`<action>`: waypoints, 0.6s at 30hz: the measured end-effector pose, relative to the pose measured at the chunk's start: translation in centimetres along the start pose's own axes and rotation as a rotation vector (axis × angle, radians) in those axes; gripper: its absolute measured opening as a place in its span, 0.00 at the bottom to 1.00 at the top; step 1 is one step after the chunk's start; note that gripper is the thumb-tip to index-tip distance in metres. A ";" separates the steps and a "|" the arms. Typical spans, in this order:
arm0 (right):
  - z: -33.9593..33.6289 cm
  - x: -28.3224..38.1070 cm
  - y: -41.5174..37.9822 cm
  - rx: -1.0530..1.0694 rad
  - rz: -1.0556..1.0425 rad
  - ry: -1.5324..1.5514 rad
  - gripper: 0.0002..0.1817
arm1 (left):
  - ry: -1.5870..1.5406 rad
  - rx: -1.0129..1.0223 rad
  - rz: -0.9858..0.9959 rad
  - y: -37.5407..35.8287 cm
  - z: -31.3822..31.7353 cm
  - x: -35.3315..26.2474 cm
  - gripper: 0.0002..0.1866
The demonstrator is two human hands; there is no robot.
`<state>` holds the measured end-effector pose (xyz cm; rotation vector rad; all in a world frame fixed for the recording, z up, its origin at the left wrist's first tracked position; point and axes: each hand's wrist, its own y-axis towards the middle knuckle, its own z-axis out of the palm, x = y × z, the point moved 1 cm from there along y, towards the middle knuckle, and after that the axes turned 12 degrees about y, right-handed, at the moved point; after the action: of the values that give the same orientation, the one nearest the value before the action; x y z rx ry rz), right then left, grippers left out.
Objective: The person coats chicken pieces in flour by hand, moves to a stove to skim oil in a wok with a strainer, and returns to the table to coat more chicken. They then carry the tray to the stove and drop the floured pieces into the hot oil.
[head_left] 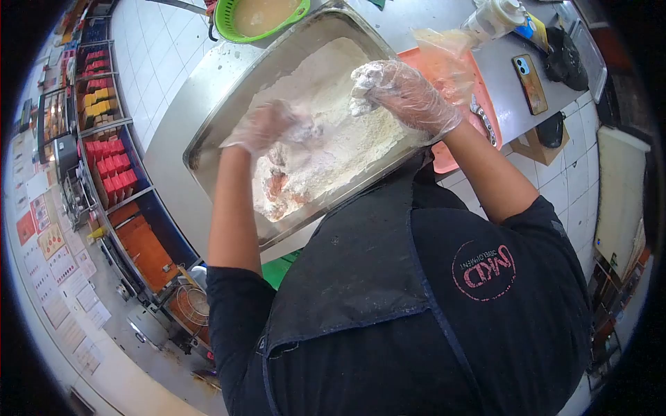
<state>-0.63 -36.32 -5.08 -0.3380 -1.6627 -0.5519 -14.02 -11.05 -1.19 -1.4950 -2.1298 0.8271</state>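
Note:
A deep metal tray is spread with white flour. My left hand, in a clear plastic glove, is over the left part of the flour and smeared by motion, so its fingers cannot be made out. My right hand, also gloved, is raised over the tray's right side. Its fingers are curled and thickly caked with flour; whatever they hold, if anything, is hidden. Near the tray's close left end lies a flour-coated piece with reddish-orange patches, looking like raw meat.
A green basket with cloudy liquid stands beyond the tray. To the right are a pink tray with a clear plastic bag, a phone, a whitish plastic bottle and a black bag. Shelves with red boxes stand left.

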 end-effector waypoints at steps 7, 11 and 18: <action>0.4 0.6 0.7 0.031 -0.146 -0.075 0.13 | -0.772 -0.459 -0.095 -3.1 -0.2 0.8 0.16; 0.9 -0.5 0.5 0.048 -0.153 -0.155 0.13 | -0.822 -0.445 -0.030 -1.2 4.6 2.3 0.16; 2.9 -0.7 0.3 0.600 0.495 -0.727 0.16 | 0.041 -0.304 0.043 -0.6 4.4 -2.0 0.19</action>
<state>-2.82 -34.41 -5.98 -0.5135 -2.2297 0.5070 -16.54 -14.08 -4.10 -1.6943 -2.2772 0.4961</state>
